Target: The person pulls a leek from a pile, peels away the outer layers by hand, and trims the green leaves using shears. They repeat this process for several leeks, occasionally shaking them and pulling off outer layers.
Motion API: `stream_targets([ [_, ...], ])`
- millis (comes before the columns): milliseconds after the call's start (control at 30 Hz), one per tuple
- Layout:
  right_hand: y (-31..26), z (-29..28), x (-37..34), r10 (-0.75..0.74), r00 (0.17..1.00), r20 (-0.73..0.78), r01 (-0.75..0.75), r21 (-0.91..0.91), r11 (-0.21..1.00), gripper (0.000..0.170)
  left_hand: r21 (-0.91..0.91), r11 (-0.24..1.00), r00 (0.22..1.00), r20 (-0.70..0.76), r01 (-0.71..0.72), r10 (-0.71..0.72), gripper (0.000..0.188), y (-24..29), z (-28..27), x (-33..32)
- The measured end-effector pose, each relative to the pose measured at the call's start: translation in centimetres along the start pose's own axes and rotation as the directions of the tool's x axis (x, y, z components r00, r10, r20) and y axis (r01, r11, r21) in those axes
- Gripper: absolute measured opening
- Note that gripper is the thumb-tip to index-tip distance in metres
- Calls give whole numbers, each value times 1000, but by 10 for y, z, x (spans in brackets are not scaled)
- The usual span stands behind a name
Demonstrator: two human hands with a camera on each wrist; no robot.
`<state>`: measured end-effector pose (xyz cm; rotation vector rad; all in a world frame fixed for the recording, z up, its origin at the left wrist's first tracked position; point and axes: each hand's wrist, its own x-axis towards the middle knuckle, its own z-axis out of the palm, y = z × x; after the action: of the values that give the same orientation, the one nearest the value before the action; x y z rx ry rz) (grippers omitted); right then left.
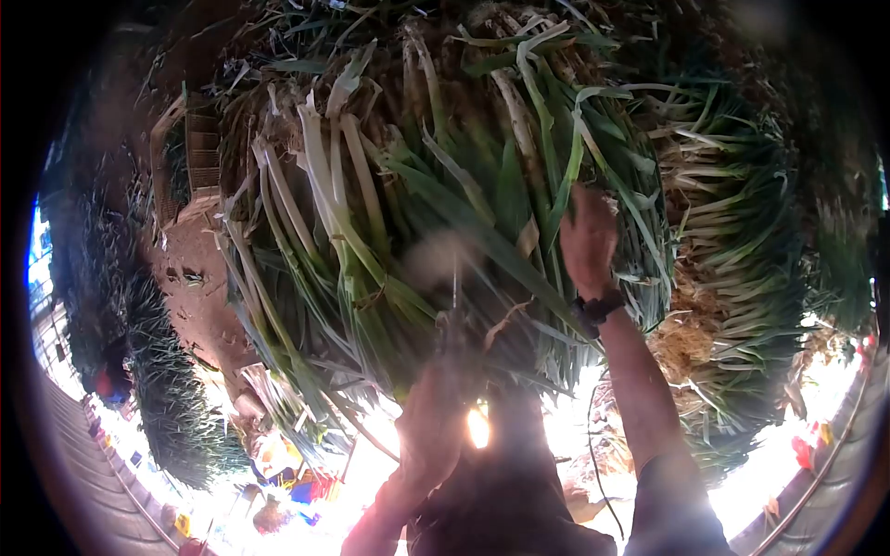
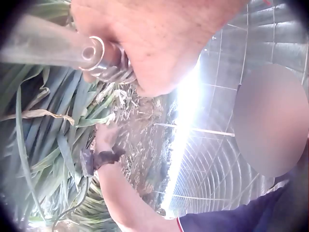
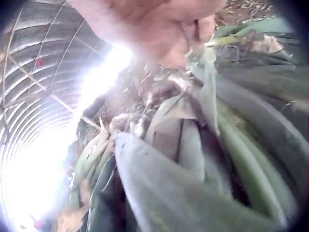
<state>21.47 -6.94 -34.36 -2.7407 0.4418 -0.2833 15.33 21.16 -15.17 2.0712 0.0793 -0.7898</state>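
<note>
In front of me lies a heap of leeks [image 1: 324, 195] with white stems and long, broad green leaves. My left hand [image 1: 431, 417], low in the middle, grips an air blow gun [image 1: 454, 320] whose thin nozzle points up over the leaves. In the left wrist view, its pale tube [image 2: 43, 43] and metal collar show below the curled fingers. My right hand [image 1: 589, 241], with a dark band at the wrist, is at the heap's right side. The right wrist view shows its curled fingers pinching a green leek [image 3: 210, 53]. Flat leaves hide much of that leek.
A row of stacked leeks [image 1: 732, 222], roots facing inward, runs along the right. A small wooden chair [image 1: 199, 153] stands at the left beside bare soil [image 1: 190, 278]. A dark cable [image 1: 593, 445] hangs near my right arm. Ribbed tunnel walls [image 3: 38, 67] curve around.
</note>
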Motion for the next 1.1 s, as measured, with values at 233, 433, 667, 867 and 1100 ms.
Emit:
stream_targets([
  [233, 5, 66, 18, 238, 879, 412, -154, -227, 962, 34, 146, 978, 988, 62, -152, 145, 64, -12, 15, 3],
  [433, 14, 26, 21, 283, 711, 643, -188, -214, 959, 38, 51, 993, 993, 61, -102, 98, 35, -8, 24, -5],
  [667, 33, -119, 19, 241, 681, 692, -470, 160, 868, 45, 197, 974, 988, 129, -110, 85, 57, -8, 0, -15],
  [867, -17, -158, 52, 40, 809, 587, -483, 624, 614, 36, 113, 992, 995, 93, -51, 40, 60, -12, -8, -27],
  [1100, -49, -85, -56, -189, 362, 913, -730, 404, 552, 42, 116, 988, 988, 106, 100, -113, 58, -12, -8, -51],
])
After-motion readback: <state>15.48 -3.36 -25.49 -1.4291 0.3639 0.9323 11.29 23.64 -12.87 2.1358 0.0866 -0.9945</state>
